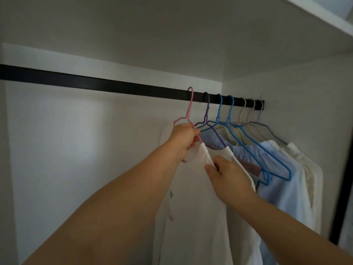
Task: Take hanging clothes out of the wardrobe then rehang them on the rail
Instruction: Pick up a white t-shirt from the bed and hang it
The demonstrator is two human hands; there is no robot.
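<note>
A black rail (114, 86) runs across the white wardrobe. A pink hanger (190, 107) carries a white garment (198, 207); its hook sits at the rail, slightly in front. My left hand (184, 139) grips the pink hanger just below its neck. My right hand (227, 175) pinches the white garment's shoulder edge. To the right, a purple hanger (207, 111), two blue hangers (229, 111) and several pale hangers hang on the rail with light blue (282, 188) and cream clothes (309, 169).
The wardrobe's white back wall (76, 140) lies behind the bare left stretch of rail. A shelf underside (172, 35) sits close above the rail. The right side panel (305, 104) and a dark door edge (343, 178) bound the clothes.
</note>
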